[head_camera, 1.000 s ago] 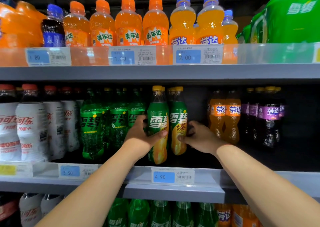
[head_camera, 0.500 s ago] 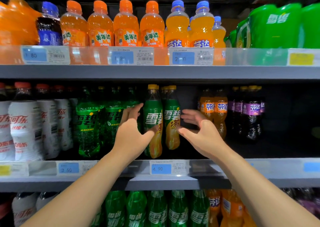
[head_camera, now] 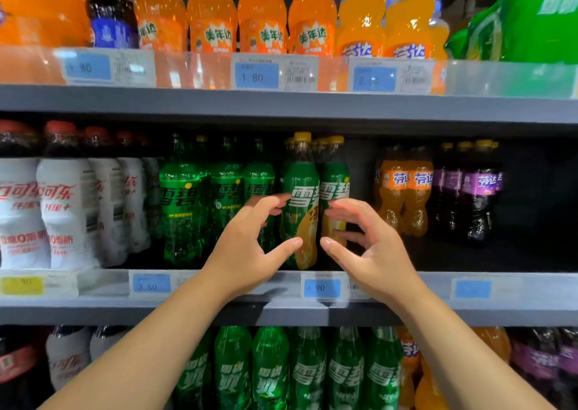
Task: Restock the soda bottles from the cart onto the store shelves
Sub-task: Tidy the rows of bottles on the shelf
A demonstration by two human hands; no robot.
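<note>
Head view: two open hands flank the yellow-capped soda bottles (head_camera: pixel 301 187) on the middle shelf (head_camera: pixel 78 311).
Left hand (head_camera: pixel 247 248) and right hand (head_camera: pixel 373 254) spread, fingers relaxed, gripping nothing; bottles upright between green sodas (head_camera: pixel 179 206) and orange sodas (head_camera: pixel 403 196); thumbs perhaps brush them.

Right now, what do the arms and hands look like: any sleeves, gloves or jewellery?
The left arm and right arm are bare to the frame's edge, no sleeves. The left hand and right hand wear no gloves, rings or watch; nails look short.
</note>
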